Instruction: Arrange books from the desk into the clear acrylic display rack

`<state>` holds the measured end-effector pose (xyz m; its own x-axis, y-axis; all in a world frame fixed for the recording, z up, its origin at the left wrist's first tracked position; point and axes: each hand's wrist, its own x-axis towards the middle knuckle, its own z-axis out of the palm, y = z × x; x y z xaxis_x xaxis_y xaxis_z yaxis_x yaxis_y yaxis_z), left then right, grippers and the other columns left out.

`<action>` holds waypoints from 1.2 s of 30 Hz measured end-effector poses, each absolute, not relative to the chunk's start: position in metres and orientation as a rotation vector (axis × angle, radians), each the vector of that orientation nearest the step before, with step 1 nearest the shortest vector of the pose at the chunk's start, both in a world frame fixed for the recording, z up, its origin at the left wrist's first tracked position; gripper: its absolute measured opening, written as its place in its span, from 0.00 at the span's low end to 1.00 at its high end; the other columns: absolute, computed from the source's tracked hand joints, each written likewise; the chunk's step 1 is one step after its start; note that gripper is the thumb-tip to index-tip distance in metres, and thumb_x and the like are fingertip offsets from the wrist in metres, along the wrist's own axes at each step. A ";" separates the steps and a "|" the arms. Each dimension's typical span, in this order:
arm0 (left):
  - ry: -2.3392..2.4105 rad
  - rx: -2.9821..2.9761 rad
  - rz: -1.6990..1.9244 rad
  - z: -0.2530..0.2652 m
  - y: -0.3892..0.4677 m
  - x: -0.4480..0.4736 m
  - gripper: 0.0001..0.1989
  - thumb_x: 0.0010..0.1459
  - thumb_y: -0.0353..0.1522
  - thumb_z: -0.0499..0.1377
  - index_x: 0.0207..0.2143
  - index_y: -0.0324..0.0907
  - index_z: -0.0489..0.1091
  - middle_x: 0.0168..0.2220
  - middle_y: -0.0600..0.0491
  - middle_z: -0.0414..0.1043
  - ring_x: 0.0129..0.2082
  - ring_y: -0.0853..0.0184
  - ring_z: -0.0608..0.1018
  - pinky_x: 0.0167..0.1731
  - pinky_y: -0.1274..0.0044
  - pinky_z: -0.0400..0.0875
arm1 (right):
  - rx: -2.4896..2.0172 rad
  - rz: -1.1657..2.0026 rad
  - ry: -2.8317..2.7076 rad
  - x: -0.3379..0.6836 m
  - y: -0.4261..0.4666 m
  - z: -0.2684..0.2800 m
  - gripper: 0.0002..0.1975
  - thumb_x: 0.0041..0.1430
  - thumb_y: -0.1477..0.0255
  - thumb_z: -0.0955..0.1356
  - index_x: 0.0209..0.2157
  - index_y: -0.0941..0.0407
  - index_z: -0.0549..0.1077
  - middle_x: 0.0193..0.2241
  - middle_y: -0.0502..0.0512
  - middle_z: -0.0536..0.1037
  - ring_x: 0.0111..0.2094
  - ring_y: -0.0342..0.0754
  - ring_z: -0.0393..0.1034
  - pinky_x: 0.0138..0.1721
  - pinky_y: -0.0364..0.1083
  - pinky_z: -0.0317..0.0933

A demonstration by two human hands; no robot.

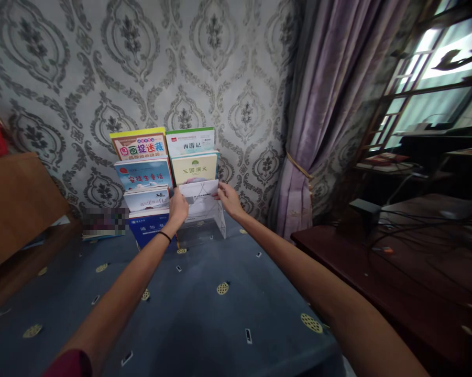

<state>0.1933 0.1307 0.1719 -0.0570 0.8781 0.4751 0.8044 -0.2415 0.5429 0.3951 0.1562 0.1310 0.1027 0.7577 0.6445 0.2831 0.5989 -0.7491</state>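
A white booklet (200,191) stands in the right column of a clear tiered stand (204,233). My left hand (178,207) grips its left edge, fingers closed. At its right edge my right hand (228,199) pinches it between thumb and fingers. Behind it in that column rise a pale yellow book (195,166) and a white book with a green top (191,140). The left column holds a yellow-topped picture book (141,145), a light blue book (144,175), a white-and-blue book (147,199) and a dark blue booklet (151,225), lowest in front.
The stand rests on a table with a dark blue patterned cloth (188,314), against a wallpapered wall. A wooden box (19,204) and a low pile of books (104,222) lie left. Right are a purple curtain (298,173) and a dark red table (361,267) with tangled cables.
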 end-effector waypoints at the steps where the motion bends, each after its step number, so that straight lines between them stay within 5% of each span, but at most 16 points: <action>1: 1.880 2.079 1.181 0.172 0.131 0.194 0.13 0.65 0.24 0.49 0.50 0.37 0.65 0.40 0.42 0.76 0.46 0.56 0.79 0.44 0.72 0.70 | -0.923 0.439 -1.479 0.395 0.157 0.132 0.18 0.60 0.68 0.63 0.51 0.55 0.73 0.43 0.57 0.78 0.36 0.50 0.77 0.41 0.52 0.75; 6: 1.882 2.056 1.181 0.173 0.133 0.197 0.14 0.65 0.24 0.50 0.52 0.40 0.64 0.42 0.42 0.77 0.46 0.56 0.80 0.46 0.71 0.71 | -0.904 0.437 -1.489 0.395 0.160 0.138 0.18 0.60 0.70 0.62 0.49 0.56 0.73 0.40 0.57 0.80 0.39 0.52 0.77 0.46 0.55 0.73; 10: 1.815 2.028 1.247 0.171 0.136 0.199 0.14 0.63 0.24 0.52 0.51 0.39 0.63 0.43 0.41 0.75 0.49 0.55 0.79 0.50 0.67 0.71 | -0.931 0.442 -1.456 0.396 0.163 0.137 0.23 0.60 0.68 0.63 0.55 0.57 0.70 0.47 0.62 0.78 0.40 0.54 0.78 0.45 0.57 0.74; 17: 1.624 2.124 1.522 0.154 0.120 0.198 0.24 0.59 0.21 0.53 0.57 0.34 0.56 0.56 0.35 0.64 0.63 0.53 0.66 0.59 0.62 0.65 | -0.934 0.363 -1.344 0.396 0.160 0.125 0.30 0.60 0.66 0.64 0.63 0.54 0.58 0.55 0.67 0.70 0.40 0.54 0.78 0.45 0.58 0.74; 21: 1.515 2.324 1.676 0.140 0.096 0.199 0.29 0.60 0.21 0.50 0.63 0.34 0.49 0.59 0.34 0.58 0.67 0.51 0.59 0.62 0.58 0.61 | -0.909 0.333 -1.305 0.396 0.155 0.119 0.27 0.59 0.67 0.64 0.60 0.53 0.59 0.52 0.65 0.70 0.39 0.52 0.78 0.42 0.57 0.76; 26: 1.554 2.440 1.657 0.136 0.076 0.201 0.29 0.60 0.21 0.50 0.63 0.36 0.51 0.57 0.37 0.59 0.62 0.51 0.64 0.60 0.55 0.62 | -0.898 0.347 -1.283 0.397 0.147 0.117 0.24 0.58 0.67 0.65 0.56 0.52 0.60 0.48 0.60 0.70 0.35 0.48 0.76 0.38 0.53 0.76; 36: 1.783 2.521 1.303 0.170 0.085 0.191 0.23 0.59 0.19 0.48 0.57 0.38 0.60 0.51 0.40 0.62 0.57 0.53 0.70 0.50 0.66 0.72 | -0.928 0.386 -1.320 0.397 0.141 0.128 0.12 0.58 0.67 0.64 0.43 0.54 0.68 0.43 0.59 0.74 0.36 0.50 0.76 0.37 0.53 0.76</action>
